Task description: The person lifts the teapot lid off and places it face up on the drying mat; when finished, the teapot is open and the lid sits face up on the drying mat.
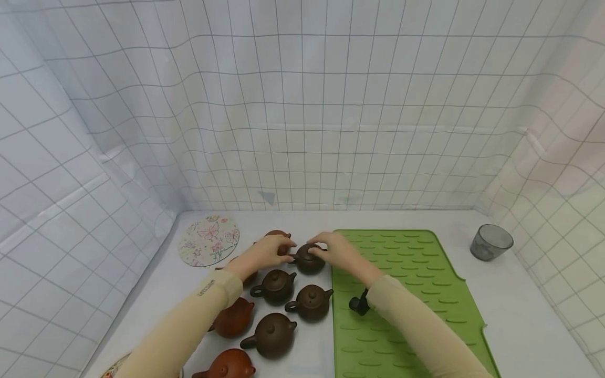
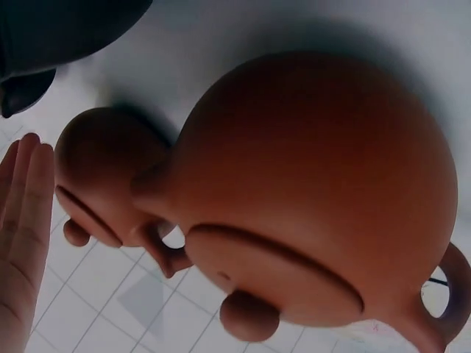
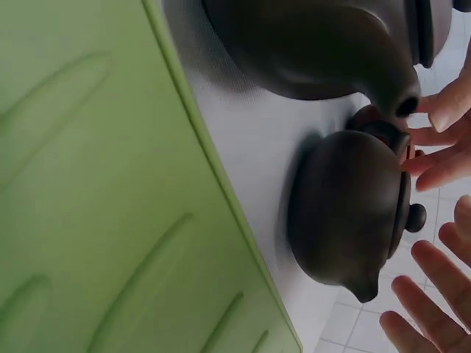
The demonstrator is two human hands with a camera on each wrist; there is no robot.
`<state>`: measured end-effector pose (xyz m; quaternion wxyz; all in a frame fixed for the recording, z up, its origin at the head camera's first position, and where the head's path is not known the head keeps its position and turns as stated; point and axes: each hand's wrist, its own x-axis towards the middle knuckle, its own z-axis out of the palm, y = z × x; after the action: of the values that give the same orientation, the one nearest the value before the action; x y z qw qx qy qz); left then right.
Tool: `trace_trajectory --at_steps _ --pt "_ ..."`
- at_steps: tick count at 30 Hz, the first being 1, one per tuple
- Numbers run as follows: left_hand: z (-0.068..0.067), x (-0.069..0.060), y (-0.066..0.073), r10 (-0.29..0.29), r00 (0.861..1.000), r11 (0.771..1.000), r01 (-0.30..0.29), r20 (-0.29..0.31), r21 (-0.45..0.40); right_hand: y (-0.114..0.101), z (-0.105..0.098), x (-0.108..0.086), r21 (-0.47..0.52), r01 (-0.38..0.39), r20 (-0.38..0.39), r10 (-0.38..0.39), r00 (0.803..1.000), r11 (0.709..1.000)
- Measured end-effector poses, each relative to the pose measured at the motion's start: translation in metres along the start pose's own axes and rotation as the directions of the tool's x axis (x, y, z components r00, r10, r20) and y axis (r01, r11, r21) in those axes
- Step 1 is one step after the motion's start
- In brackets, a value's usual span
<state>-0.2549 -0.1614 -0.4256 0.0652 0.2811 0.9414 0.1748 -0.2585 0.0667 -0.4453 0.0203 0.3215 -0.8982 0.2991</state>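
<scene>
At the back of the teapot group, a small dark brown teapot (image 1: pixel 310 259) (image 3: pixel 346 209) stands upright between the two hands. My left hand (image 1: pixel 264 254) (image 2: pixel 23 239) is at its handle side, fingers fairly straight; whether they touch the handle I cannot tell. On the spout side, my right hand (image 1: pixel 342 253) (image 3: pixel 436 294) has spread, slightly bent fingers beside the teapot. The left hand's fingers (image 3: pixel 449 140) also show behind the handle in the right wrist view. A reddish teapot (image 2: pixel 316 176) is close beside the left hand.
Several brown and reddish teapots, among them a dark one (image 1: pixel 274 336) and a red one (image 1: pixel 232 318), stand at left and centre. A green ridged mat (image 1: pixel 406 262) lies at right, a grey glass (image 1: pixel 491 242) beyond it. A patterned round mat (image 1: pixel 209 240) lies back left.
</scene>
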Motion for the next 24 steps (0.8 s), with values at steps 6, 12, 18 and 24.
trace_trajectory --at_steps 6,12,18,24 --pt "0.007 0.004 -0.001 -0.089 0.996 0.992 0.091 0.032 -0.082 0.003 0.008 0.005 0.022 -0.033 0.003 0.032 0.999 0.999" --pt "0.012 0.005 0.000 -0.121 0.992 0.989 0.123 0.041 -0.078 0.005 0.015 0.009 0.021 -0.036 0.027 0.036 0.999 0.999" --pt "0.015 0.007 -0.001 -0.109 0.994 0.991 0.109 0.011 -0.077 0.007 0.017 0.010 0.053 -0.064 0.018 0.063 0.998 0.997" --pt "0.012 0.011 -0.002 -0.128 0.992 0.987 0.128 0.010 -0.094 0.008 0.017 0.011 0.110 -0.089 -0.006 0.090 0.996 0.990"
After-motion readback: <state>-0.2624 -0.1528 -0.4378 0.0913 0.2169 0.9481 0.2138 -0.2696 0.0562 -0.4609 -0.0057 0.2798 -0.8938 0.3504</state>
